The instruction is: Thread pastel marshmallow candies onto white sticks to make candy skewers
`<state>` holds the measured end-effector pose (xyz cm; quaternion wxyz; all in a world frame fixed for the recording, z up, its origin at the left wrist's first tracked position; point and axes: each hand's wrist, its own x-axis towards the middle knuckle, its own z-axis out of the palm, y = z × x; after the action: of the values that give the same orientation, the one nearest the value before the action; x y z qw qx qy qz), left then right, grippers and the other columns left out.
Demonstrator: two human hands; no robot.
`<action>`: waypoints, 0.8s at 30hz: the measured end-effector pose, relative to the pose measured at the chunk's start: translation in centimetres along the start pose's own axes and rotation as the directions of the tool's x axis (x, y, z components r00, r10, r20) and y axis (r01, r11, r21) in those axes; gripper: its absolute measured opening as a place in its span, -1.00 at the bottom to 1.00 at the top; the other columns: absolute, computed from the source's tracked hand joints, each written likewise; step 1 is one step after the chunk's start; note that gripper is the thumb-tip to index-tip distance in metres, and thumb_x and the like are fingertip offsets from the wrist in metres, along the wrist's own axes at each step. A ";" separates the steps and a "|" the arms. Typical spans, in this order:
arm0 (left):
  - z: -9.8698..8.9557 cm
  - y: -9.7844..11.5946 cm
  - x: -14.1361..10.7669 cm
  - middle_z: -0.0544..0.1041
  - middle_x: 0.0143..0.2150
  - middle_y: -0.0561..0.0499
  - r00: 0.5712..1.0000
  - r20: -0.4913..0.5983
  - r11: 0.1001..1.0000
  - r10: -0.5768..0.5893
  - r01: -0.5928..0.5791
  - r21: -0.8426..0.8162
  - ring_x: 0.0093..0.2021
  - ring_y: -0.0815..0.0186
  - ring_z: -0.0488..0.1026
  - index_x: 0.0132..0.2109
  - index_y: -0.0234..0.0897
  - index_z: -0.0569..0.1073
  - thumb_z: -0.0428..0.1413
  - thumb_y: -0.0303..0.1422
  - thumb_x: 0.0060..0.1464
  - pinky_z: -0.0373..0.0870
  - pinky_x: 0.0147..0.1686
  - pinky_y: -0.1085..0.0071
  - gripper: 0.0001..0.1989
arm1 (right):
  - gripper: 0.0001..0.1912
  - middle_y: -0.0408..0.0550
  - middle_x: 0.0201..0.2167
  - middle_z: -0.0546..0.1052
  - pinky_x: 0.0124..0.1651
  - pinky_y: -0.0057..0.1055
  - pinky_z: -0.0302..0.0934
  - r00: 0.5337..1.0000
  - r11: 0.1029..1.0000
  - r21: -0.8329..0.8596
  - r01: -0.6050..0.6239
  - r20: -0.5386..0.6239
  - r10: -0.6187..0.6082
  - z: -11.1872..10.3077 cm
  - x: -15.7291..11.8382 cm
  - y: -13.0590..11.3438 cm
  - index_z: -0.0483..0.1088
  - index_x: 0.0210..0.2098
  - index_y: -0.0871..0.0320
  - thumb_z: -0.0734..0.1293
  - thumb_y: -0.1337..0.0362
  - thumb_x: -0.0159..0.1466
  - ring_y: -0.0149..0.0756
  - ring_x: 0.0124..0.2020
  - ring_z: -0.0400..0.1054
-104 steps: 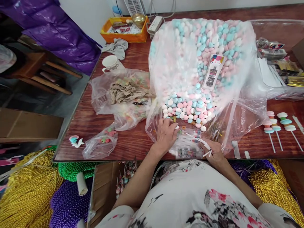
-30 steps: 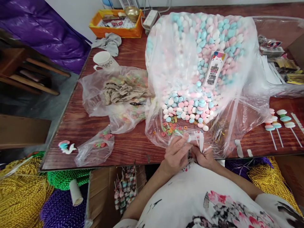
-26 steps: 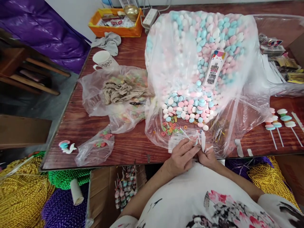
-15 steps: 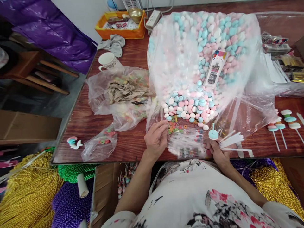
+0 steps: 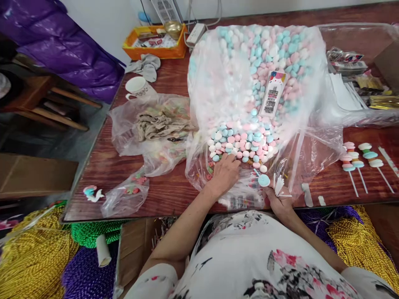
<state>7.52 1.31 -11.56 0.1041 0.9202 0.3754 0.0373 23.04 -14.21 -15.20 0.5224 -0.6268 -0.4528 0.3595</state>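
My right hand [image 5: 278,202] is closed on a bunch of white paper sticks [image 5: 279,183]. It also pinches a stick with one pale blue, marshmallow-like candy [image 5: 263,180] on it. My left hand [image 5: 225,173] reaches down at the front edge of the candy pile, its fingers bent together over the small ring-shaped pieces [image 5: 210,171]. Its fingertips are partly hidden, and I cannot make out what they grip. Just beyond lie loose pink, white and blue candies [image 5: 240,143], spilling from a large clear bag [image 5: 215,87]. Printed clear wrappers [image 5: 241,202] lie between my hands.
Several candy skewers [image 5: 355,162] lie at the right. A printed label pack [image 5: 272,95] rests on the bag. Left stand a mug [image 5: 140,87], a bag with a crumpled cloth [image 5: 160,123] and an orange box [image 5: 156,52]. A plastic bin [image 5: 358,112] holds supplies.
My left hand has moved right and forward onto the small rings at the candy pile. My right hand's sticks have tilted more upright. The whole view has shifted slightly.
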 end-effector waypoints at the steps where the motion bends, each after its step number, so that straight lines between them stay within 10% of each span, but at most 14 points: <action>1: -0.1 -0.1 0.1 0.48 -0.15 -0.14 1.000 -0.003 1.000 0.000 0.000 -0.023 -0.08 0.11 0.36 -0.18 -0.31 0.54 0.04 -0.44 0.20 0.38 -0.13 0.22 -0.83 | -0.64 -0.23 -0.64 0.30 -0.48 -0.45 0.09 1.000 1.000 0.003 -0.008 0.001 0.008 0.0 0.0 -0.1 0.30 -0.53 0.14 0.27 0.09 0.33 -0.44 -0.60 0.14; 8: -0.2 -0.5 0.9 0.46 -0.08 -0.17 0.999 0.019 0.996 0.030 -0.032 0.078 -0.04 0.09 0.35 -0.05 -0.28 0.49 -0.02 -0.50 0.20 0.36 -0.19 0.25 -0.74 | -0.64 -0.22 -0.64 0.29 -0.47 -0.45 0.09 0.996 0.996 0.027 0.090 -0.005 -0.090 0.1 0.5 -1.1 0.33 -0.55 0.14 0.28 0.11 0.32 -0.45 -0.60 0.11; 14: -1.8 0.7 1.5 0.47 -0.15 -0.17 0.997 0.068 0.985 -0.036 0.024 0.168 -0.05 0.04 0.37 -0.14 -0.27 0.51 0.03 -0.44 0.17 0.34 -0.30 0.27 -0.82 | -0.64 -0.23 -0.65 0.29 -0.50 -0.45 0.05 0.996 0.988 0.137 -0.069 -0.038 0.075 0.0 -0.4 0.6 0.33 -0.53 0.14 0.28 0.10 0.34 -0.45 -0.61 0.12; 20: -1.5 1.4 2.1 0.50 -0.22 -0.08 0.997 -0.024 0.992 0.077 -0.074 0.098 -0.17 0.16 0.43 0.06 -0.12 0.48 0.01 -0.34 0.26 0.27 -0.33 0.34 -0.72 | -0.59 -0.24 -0.66 0.30 -0.52 -0.46 0.00 0.988 0.965 0.233 -0.120 -0.065 0.139 0.1 -0.8 1.3 0.30 -0.57 0.15 0.27 0.08 0.35 -0.48 -0.63 0.08; 24: -1.7 -1.0 3.0 0.50 -0.29 -0.10 0.990 -0.131 0.982 -0.056 0.079 0.172 -0.23 0.16 0.43 -0.10 -0.20 0.55 -0.01 -0.41 0.24 0.23 -0.36 0.33 -0.77 | -0.59 -0.24 -0.67 0.29 -0.53 -0.46 -0.02 0.990 0.959 0.256 -0.120 -0.035 0.133 0.1 -0.7 0.9 0.31 -0.55 0.15 0.26 0.07 0.35 -0.48 -0.64 0.08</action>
<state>8.70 4.37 -10.15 -0.0006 0.9084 0.4141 0.0584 22.91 -14.86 -16.11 0.5857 -0.5918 -0.3485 0.4305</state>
